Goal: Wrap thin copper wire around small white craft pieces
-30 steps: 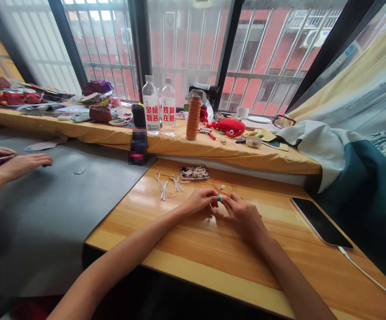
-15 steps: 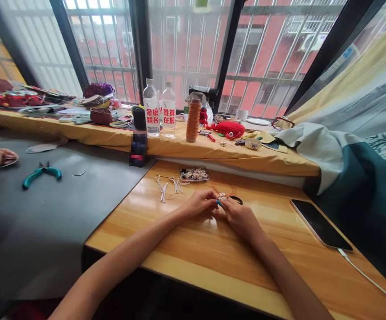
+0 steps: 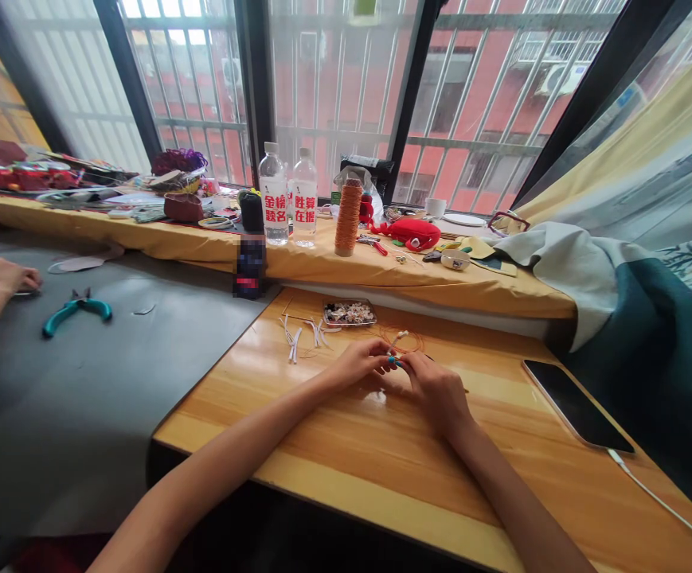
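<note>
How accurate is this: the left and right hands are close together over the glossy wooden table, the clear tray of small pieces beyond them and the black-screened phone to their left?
The phone's side is wrong: in the head view, the phone lies right of the left hand and right hand. They are close together over the table, the tray beyond them.

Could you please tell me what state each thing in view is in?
Small piece, partly blue: pinched between the fingertips of left hand and right hand
Tray: uncovered, filled with small pieces
White strips: lying loose
Phone: face up, screen dark, cable plugged in
Pliers: lying down, handles spread
Two bottles: upright, capped
Spool: upright, wound with orange thread
</note>
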The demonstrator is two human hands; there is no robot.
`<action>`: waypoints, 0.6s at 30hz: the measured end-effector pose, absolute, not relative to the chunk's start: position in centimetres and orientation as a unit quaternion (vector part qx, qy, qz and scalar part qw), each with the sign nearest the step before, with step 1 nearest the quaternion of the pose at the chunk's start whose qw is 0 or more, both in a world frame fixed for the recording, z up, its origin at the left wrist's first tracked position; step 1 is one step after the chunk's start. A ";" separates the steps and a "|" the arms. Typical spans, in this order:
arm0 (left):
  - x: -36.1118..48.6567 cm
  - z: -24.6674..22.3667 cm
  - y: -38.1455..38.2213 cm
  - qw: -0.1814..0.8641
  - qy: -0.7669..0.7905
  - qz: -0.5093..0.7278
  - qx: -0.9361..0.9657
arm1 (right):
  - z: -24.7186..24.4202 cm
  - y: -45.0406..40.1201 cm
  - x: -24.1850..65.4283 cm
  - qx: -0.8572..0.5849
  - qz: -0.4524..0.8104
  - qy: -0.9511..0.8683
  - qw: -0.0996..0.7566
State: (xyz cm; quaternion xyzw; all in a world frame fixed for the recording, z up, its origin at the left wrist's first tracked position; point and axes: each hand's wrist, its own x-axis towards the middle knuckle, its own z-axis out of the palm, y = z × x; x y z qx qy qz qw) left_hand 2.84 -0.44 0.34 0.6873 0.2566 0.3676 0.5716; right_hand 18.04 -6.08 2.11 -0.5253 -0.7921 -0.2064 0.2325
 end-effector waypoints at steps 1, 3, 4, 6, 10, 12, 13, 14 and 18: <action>2.9 0.3 -0.4 0.576 0.253 0.369 0.685 | 2.2 -6.1 18.1 -0.521 -0.207 -0.793 0.236; 3.0 0.3 -0.3 0.573 0.250 0.375 0.684 | 2.3 -6.1 18.3 -0.508 -0.217 -0.801 0.229; 3.0 0.3 -0.3 0.566 0.250 0.381 0.687 | 2.3 -6.1 18.4 -0.500 -0.229 -0.805 0.222; 3.1 0.3 -0.3 0.545 0.250 0.395 0.696 | 2.4 -6.1 18.4 -0.483 -0.261 -0.809 0.209; 3.0 0.3 -0.2 0.549 0.255 0.402 0.687 | 2.3 -6.0 18.2 -0.469 -0.289 -0.809 0.204; 2.9 0.4 -0.3 0.562 0.259 0.398 0.677 | 2.3 -6.0 18.1 -0.464 -0.293 -0.811 0.202; 2.9 0.4 -0.3 0.564 0.262 0.394 0.677 | 2.4 -6.0 18.1 -0.459 -0.297 -0.814 0.199; 2.9 0.4 -0.3 0.563 0.267 0.389 0.679 | 2.4 -6.1 18.1 -0.451 -0.301 -0.817 0.193; 2.9 0.3 -0.1 0.555 0.268 0.376 0.692 | 2.7 -6.1 18.2 -0.427 -0.310 -0.831 0.176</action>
